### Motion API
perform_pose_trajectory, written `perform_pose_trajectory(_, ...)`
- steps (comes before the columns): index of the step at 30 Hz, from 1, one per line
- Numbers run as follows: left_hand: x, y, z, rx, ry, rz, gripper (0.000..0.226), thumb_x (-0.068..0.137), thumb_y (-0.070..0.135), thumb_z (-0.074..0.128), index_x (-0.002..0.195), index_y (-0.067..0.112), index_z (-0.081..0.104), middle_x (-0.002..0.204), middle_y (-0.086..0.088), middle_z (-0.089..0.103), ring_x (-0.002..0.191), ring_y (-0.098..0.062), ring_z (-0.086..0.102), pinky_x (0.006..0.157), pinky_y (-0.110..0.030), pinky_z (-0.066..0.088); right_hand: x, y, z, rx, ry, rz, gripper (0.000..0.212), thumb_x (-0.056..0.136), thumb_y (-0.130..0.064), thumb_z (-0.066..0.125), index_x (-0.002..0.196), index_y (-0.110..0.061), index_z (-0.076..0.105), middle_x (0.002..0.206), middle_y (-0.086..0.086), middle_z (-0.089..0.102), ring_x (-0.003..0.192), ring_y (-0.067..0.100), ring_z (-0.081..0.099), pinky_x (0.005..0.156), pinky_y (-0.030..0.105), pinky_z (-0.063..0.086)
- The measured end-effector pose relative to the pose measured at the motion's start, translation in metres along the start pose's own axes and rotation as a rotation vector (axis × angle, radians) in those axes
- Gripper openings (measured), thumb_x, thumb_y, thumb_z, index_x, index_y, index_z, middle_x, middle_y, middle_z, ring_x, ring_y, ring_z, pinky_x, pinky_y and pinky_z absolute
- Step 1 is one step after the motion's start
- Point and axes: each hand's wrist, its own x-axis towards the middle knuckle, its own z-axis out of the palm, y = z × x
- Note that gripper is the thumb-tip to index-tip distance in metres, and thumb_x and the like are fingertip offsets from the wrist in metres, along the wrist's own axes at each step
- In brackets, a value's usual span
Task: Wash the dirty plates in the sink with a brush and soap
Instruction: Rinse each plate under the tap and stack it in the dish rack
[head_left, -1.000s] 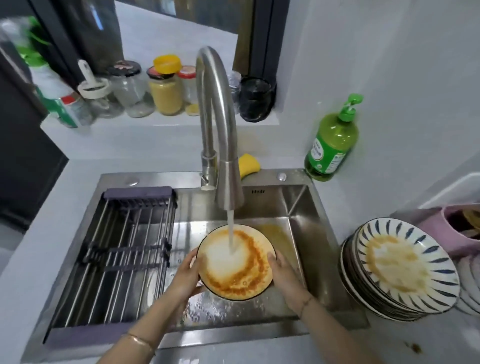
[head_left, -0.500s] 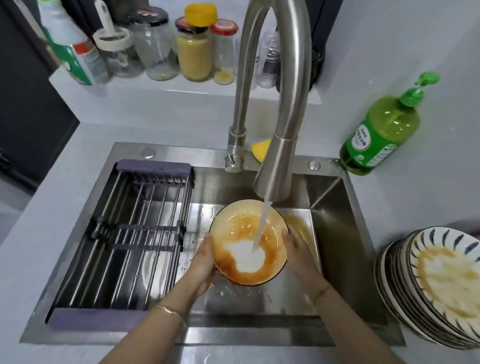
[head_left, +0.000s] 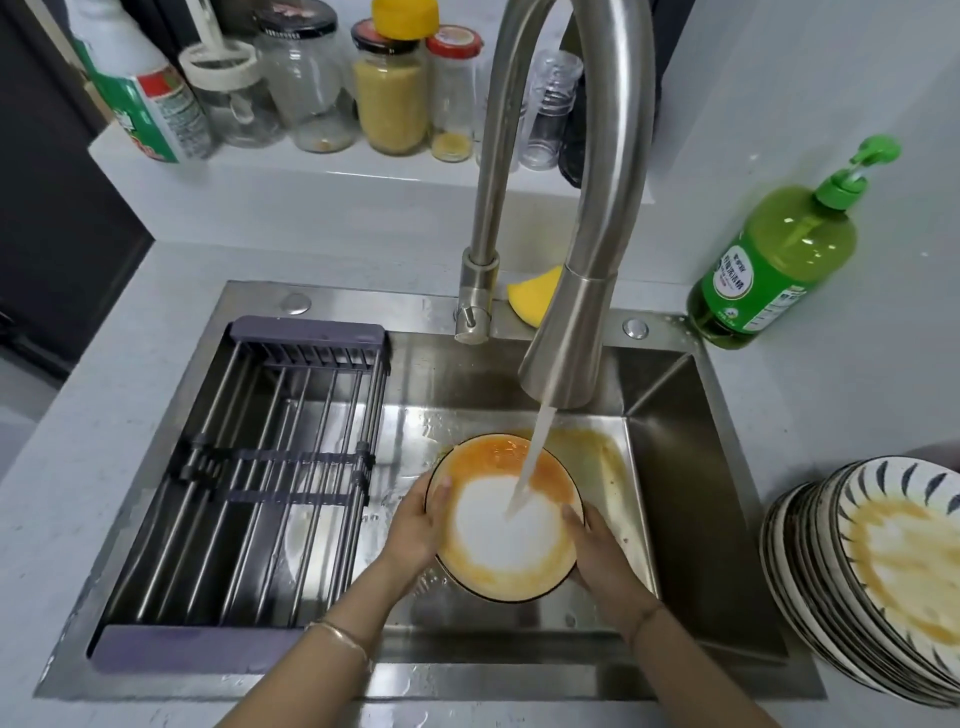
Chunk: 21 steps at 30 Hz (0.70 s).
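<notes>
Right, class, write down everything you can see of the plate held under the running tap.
The plate is round and shallow, seemingly glazed ceramic, with a thin dark rim. Its centre is washed white; an orange sauce-like ring coats the outer part, widest at the far side. It faces up inside the sink. The left hand grips its left edge, the right hand its right edge, thumbs on the face. The stream from the faucet strikes just right of centre.

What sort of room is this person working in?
Most likely a home kitchen: a steel sink whose faucet runs onto a stained plate, a green soap bottle on the counter, and food jars on the ledge behind.
</notes>
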Motion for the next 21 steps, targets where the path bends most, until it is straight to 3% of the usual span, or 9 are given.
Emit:
perform_pose_trajectory(3,0.002,0.007,-0.010,-0.005,0.017,0.088,0.025,0.102,0.028,0.043,0.122,0.026,0.058,0.111,0.011,0.065,0.094,0.009,0.060,0.074,-0.006,0.046,0.001,-0.004,0.007,-0.002,-0.032,-0.051,0.038,0.098,-0.043,0.042,0.134,-0.031,0.039,0.123,-0.012,0.053,0.112,0.013,0.052,0.093,0.041,0.051)
perform_pose_trajectory(6,0.004,0.011,-0.013,-0.082,0.031,0.070,0.023,0.102,0.033,0.041,0.118,0.032,0.057,0.114,0.009,0.065,0.103,-0.002,0.061,0.074,-0.010,0.049,0.002,-0.016,0.009,-0.018,-0.032,-0.168,0.023,0.099,-0.038,0.042,0.122,-0.036,0.040,0.110,-0.021,0.050,0.105,0.009,0.052,0.100,0.042,0.047)
perform_pose_trajectory(9,0.005,0.013,-0.009,-0.161,0.047,0.008,0.025,0.102,0.038,0.039,0.117,0.028,0.057,0.109,0.006,0.065,0.098,-0.008,0.062,0.071,-0.014,0.052,0.001,-0.028,0.002,-0.051,-0.056,-0.279,0.022,0.099,-0.034,0.045,0.120,-0.037,0.043,0.113,-0.020,0.054,0.106,0.007,0.056,0.095,0.035,0.051)
perform_pose_trajectory(12,0.006,0.011,-0.001,-0.189,0.026,-0.110,0.037,0.096,0.047,0.047,0.126,0.027,0.053,0.119,0.000,0.065,0.108,-0.017,0.062,0.095,-0.034,0.053,-0.001,-0.029,-0.007,-0.122,-0.081,-0.400,0.043,0.095,-0.033,0.055,0.134,-0.030,0.037,0.123,-0.019,0.052,0.118,0.011,0.054,0.092,0.023,0.050)
perform_pose_trajectory(15,0.009,0.008,0.003,-0.140,0.022,-0.194,0.058,0.092,0.051,0.053,0.139,0.017,0.047,0.128,-0.007,0.062,0.114,-0.026,0.060,0.102,-0.045,0.049,-0.003,-0.018,-0.021,-0.441,-0.073,-0.663,0.077,0.083,-0.054,0.062,0.147,-0.033,0.025,0.150,-0.017,0.029,0.140,0.004,0.027,0.112,0.025,0.029)
perform_pose_trajectory(17,0.009,0.012,0.003,-0.099,-0.010,-0.264,0.070,0.091,0.053,0.054,0.145,0.012,0.040,0.134,-0.011,0.058,0.118,-0.030,0.058,0.102,-0.045,0.048,-0.003,-0.011,-0.030,-0.802,-0.073,-0.895,0.072,0.081,-0.063,0.058,0.144,-0.038,0.033,0.156,-0.015,0.021,0.146,0.004,0.012,0.118,0.030,0.015)
perform_pose_trajectory(19,0.011,0.014,0.002,-0.038,-0.048,-0.341,0.071,0.095,0.050,0.050,0.148,0.005,0.035,0.137,-0.015,0.054,0.122,-0.031,0.056,0.100,-0.035,0.048,0.000,-0.005,-0.034,-1.059,-0.152,-1.086,0.060,0.082,-0.066,0.055,0.134,-0.038,0.049,0.151,-0.014,0.035,0.145,0.006,0.018,0.119,0.039,0.012)
perform_pose_trajectory(21,0.013,0.023,-0.001,0.033,-0.121,-0.400,0.068,0.098,0.048,0.046,0.144,-0.001,0.037,0.124,-0.014,0.062,0.106,-0.022,0.066,0.073,-0.021,0.051,0.005,0.000,-0.033,-1.170,-0.226,-1.219,0.041,0.083,-0.051,0.062,0.120,-0.033,0.062,0.132,-0.015,0.057,0.133,0.005,0.039,0.116,0.039,0.018)
